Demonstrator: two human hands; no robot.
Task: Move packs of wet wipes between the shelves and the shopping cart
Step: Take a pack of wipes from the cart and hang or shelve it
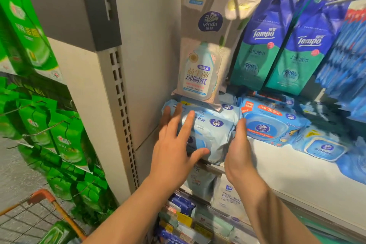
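- The person stands at a store shelf unit, both bare arms stretched toward a soft pale-blue plastic pack of wet wipes (210,130) that lies at the left end of the white shelf board (297,166), its near end overhanging the front edge.
- The left hand (174,144) is spread wide, fingers straight, laid flat against the pack's left flank, with the thumb under its near corner; nothing is curled round it.
- The right hand (238,150) is likewise flat and straight-fingered, pressed edge-on against the pack's right side; the fingertips are hidden behind the hand.
- The pack sits between the two palms, on the shelf and under a hanging beige Vinda pouch of wet toilet paper (202,73), whose lower edge touches its top.
- A flatter blue lidded wipes pack (267,123) lies just beside it on the right.
- The orange-rimmed wire shopping cart (42,198) stands low at the left, well apart from the shelf, with a green pack (57,232) inside.
- Judgement: the step in hand is either seating this pack on the shelf or clamping it to lift; the frame cannot settle which.
- If lifting, the next move calls for firm inward pressure from both palms and a pull toward the body, low enough to clear the hanging pouch.
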